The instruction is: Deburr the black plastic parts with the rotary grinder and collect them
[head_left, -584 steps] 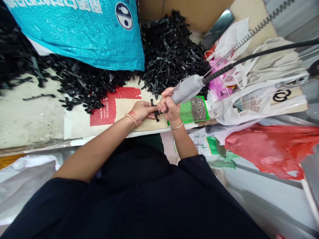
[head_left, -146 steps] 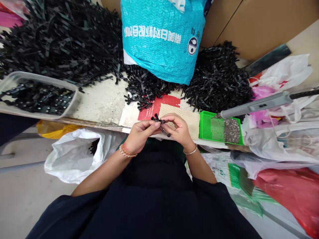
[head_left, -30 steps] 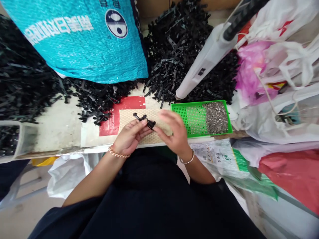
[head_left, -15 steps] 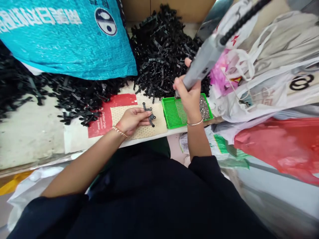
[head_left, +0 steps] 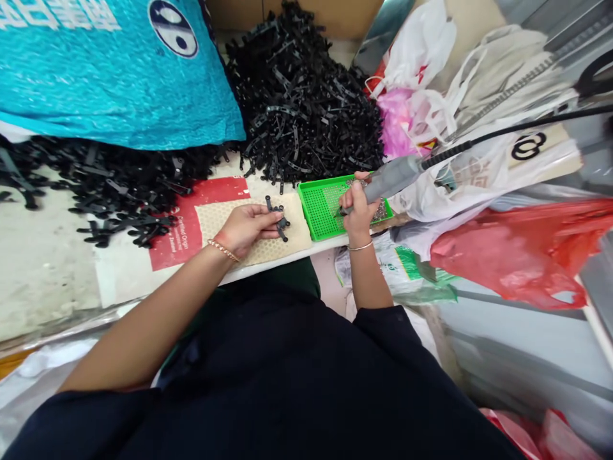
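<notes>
Between the thumb and fingers of my left hand (head_left: 246,231) is a small black plastic part (head_left: 279,219) with several short arms. It is held over a cream dimpled mat (head_left: 299,227). My right hand (head_left: 359,214) is wrapped round a grey electric screwdriver (head_left: 393,179), whose cable runs off to the right. The screwdriver lies tilted, its tip pointing left over a green perforated tray (head_left: 320,216). Small silvery screws (head_left: 383,211) lie in the tray's right part, partly hidden behind the hand and tool.
A large heap of black plastic parts (head_left: 306,108) rises behind the tray, with another heap (head_left: 129,185) at the left. A blue sack (head_left: 119,76) lies over the left heap. Plastic bags (head_left: 517,249) crowd the right side. Red printed card (head_left: 165,236) sits under the mat.
The screwdriver has swung from steeply raised to a flatter tilt, and my right hand has turned with it over the tray. My left hand still holds the black part. The view has shifted right.
</notes>
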Available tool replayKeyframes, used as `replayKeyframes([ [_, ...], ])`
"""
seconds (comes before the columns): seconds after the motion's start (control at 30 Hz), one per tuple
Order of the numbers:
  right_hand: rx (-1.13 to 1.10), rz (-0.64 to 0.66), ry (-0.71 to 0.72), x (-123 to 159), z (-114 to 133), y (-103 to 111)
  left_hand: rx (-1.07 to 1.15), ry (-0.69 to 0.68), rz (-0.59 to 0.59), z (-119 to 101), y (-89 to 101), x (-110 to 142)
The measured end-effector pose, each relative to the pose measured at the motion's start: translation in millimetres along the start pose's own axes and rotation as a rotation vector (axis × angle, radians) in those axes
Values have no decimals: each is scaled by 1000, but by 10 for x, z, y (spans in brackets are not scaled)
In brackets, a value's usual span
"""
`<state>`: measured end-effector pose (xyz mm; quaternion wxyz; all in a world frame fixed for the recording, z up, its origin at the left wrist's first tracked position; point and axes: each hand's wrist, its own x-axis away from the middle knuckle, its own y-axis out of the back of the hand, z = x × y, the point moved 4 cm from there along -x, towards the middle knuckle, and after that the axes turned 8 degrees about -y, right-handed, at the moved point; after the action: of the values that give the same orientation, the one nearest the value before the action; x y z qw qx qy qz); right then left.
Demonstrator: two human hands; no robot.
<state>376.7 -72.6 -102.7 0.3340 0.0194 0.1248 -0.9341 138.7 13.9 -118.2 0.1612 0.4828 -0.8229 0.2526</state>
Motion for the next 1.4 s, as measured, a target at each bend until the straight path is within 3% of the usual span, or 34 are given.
replayKeyframes([
  [0.97, -72, 118, -21, 17, -17, 10, -26, -8, -9, 23, 17, -19],
  [1.4, 32, 115, -25, 28, -57, 20, -9, -15, 10, 31, 20, -24],
])
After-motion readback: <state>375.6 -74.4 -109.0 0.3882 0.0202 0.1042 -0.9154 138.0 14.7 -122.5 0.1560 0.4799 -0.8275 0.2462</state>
